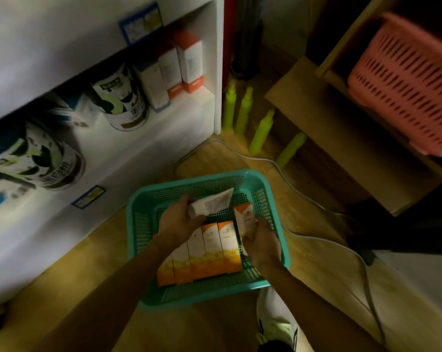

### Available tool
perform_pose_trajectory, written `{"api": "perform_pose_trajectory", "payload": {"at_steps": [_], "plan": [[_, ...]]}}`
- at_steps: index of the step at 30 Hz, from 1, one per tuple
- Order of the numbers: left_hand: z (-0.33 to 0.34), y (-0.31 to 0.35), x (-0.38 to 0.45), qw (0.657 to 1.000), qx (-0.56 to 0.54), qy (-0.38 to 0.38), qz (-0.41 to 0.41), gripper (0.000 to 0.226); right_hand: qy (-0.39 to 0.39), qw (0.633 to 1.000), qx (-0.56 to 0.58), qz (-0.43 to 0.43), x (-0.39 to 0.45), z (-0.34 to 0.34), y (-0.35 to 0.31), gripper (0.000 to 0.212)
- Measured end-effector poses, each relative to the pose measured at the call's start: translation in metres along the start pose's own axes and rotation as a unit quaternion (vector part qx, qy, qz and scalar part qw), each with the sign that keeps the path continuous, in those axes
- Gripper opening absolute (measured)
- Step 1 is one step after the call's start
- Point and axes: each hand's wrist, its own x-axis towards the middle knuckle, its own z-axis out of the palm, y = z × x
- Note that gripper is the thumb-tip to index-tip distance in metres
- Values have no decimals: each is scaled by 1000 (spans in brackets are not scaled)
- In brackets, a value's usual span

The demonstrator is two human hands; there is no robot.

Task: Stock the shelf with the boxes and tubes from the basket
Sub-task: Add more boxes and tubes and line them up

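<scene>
Now my left hand (180,222) has its grip curled around a white tube (211,205), just above the green basket (148,199). My right hand (261,243) pinches one orange-and-white box (244,216) at the basket's right side. Four more boxes (207,252) lie flat inside the basket. I should lift both straight up over the basket's rim, then carry them to the shelf (164,115) beyond the basket and stand them beside the boxes already there (189,62).

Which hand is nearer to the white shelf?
Left. The left hand, holding a white tube, is on the shelf side; the right hand is farther away.
</scene>
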Motion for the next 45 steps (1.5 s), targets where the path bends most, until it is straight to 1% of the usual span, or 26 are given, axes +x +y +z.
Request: {"api": "perform_pose_trajectory", "payload": {"at_steps": [3,6,7,10,14,16,18,21,25,27,29,33,34,36,39,41,42,43,45], "plan": [[-30,6,-15,1000,2,17,-2,43,-4,997,80,11,-10,-19,-7,60],[-61,16,-29,999,0,32,14,42,18,991,133,11,-15,-36,-12,77],[-71,22,-35,999,-1,42,21,41,25,989,144,10,-17,-43,-16,78],[-108,37,-54,997,-26,60,35,37,41,985,170,-4,-35,-73,-37,62],[-162,64,-84,993,-53,84,70,34,39,976,211,-34,-50,-107,-63,66],[-188,81,-98,989,-64,110,79,32,39,971,229,-59,-68,-135,-87,59],[-213,96,-114,985,-60,146,71,36,45,961,258,-85,-91,-164,-113,51],[-253,114,-140,971,-66,208,95,41,45,948,297,-107,-116,-195,-144,54],[-306,137,-173,959,-44,250,128,29,42,935,320,-148,-142,-227,-183,58],[-329,151,-188,959,-66,252,109,26,41,931,319,-172,-152,-242,-200,60],[-352,164,-199,956,-109,262,75,30,50,928,313,-198,-162,-257,-215,60],[-386,182,-211,943,-149,296,43,36,68,920,303,-240,-177,-287,-241,62],[-393,186,-213,936,-172,304,38,37,68,918,301,-250,-180,-294,-247,64],[-406,195,-216,916,-253,309,29,37,75,912,296,-275,-185,-308,-259,63],[-422,211,-228,876,-385,290,22,23,81,900,297,-309,-193,-328,-279,62],[-431,216,-231,845,-465,262,28,14,87,893,295,-329,-199,-338,-292,62],[-436,217,-232,827,-507,242,32,12,87,891,294,-335,-201,-343,-299,62],[-441,218,-232,805,-550,219,36,15,86,889,295,-340,-203,-346,-305,62],[-452,219,-231,752,-638,161,39,29,88,884,296,-350,-206,-353,-316,63]]}}
